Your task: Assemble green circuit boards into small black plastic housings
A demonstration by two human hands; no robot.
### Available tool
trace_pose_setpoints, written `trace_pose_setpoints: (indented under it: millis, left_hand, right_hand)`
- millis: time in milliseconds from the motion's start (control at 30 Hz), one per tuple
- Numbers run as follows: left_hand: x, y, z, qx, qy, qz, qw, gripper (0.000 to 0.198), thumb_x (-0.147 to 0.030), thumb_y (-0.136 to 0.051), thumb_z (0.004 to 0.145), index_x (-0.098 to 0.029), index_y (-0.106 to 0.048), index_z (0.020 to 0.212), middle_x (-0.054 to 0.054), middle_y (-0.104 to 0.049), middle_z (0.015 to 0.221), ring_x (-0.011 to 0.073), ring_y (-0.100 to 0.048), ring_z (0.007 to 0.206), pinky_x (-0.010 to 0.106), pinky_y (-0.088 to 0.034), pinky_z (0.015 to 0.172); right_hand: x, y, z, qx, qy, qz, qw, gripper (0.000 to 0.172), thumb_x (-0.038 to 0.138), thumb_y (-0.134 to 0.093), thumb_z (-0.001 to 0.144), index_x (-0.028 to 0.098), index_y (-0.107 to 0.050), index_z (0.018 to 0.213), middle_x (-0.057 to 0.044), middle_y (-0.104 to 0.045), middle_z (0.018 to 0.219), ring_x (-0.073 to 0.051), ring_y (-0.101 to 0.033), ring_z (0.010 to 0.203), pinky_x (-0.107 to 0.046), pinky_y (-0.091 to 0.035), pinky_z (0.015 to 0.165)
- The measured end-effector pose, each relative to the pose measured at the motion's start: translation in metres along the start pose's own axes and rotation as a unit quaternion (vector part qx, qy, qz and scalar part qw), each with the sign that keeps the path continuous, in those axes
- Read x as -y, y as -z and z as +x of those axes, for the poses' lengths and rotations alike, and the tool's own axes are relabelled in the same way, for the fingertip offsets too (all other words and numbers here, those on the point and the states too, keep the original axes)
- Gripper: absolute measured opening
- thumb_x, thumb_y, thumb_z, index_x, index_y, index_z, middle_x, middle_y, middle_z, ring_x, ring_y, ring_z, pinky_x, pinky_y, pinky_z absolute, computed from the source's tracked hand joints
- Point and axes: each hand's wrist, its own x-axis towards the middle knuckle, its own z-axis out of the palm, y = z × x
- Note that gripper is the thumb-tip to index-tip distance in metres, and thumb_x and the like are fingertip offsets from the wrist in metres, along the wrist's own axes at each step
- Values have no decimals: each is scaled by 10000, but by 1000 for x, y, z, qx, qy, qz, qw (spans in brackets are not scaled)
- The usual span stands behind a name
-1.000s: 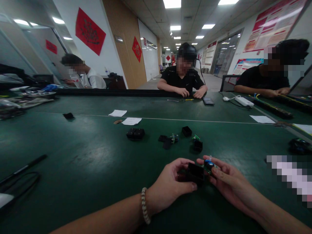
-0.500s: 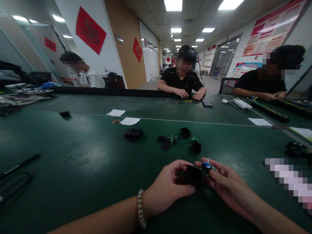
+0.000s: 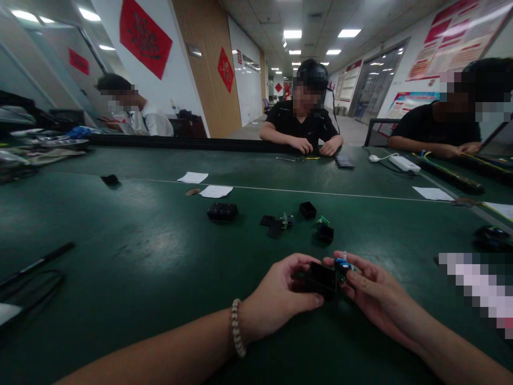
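Note:
My left hand (image 3: 280, 294), with a bead bracelet on its wrist, is closed around a small black plastic casing (image 3: 321, 278) just above the green table (image 3: 140, 256). My right hand (image 3: 374, 294) pinches a small circuit board with a blue part (image 3: 343, 264) and presses it against the casing's right side. The two hands meet at the casing. On the table beyond them lie several more small black casings (image 3: 325, 233) and loose board parts (image 3: 286, 221).
A black double block (image 3: 222, 212) and paper slips (image 3: 215, 191) lie farther out. Black cables and a pen (image 3: 36, 264) are at the left. Three people sit at the far and right sides; a white power strip (image 3: 404, 163) lies far right.
The hands stay joined on the casing and board with little change; the view has shifted slightly.

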Motion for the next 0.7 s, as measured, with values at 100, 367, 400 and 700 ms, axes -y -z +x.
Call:
trace_pose_setpoints:
  millis: [100,367,400,700]
  left_hand:
    - [1,0,1,-1,3,3,1000,541,-69,-849,701,-185,-644,1189,91,-710,1183,224,-690,1058,478,-508,1027]
    - [2,1,1,-7,-1,24,1000,562,-104,-858,695,-176,-644,1210,114,-692,1214,246,-679,1065,483,-511,1002]
    - [2,2,1,-6,-1,27,1000,561,-106,-858,695,-175,-645,1209,115,-692,1213,248,-679,1067,481,-511,999]
    - [1,0,1,-7,0,23,1000,550,-105,-851,697,-178,-646,1203,104,-699,1193,239,-678,1054,465,-511,986]
  right_hand:
    - [-1,2,1,3,3,-5,1000,449,225,-971,711,199,-799,1125,-85,-829,1099,-161,-714,819,-268,-564,716]
    - [-1,-1,1,-1,3,-5,1000,472,259,-1008,655,207,-821,1085,-79,-834,1078,-165,-715,882,-276,-564,787]
    - [-1,-1,1,-1,2,-5,1000,470,259,-1008,655,208,-823,1083,-78,-835,1076,-158,-712,872,-265,-562,778]
    - [-1,-2,0,0,0,-4,1000,459,272,-1015,646,218,-837,1066,-59,-835,1027,-116,-671,773,-201,-529,679]
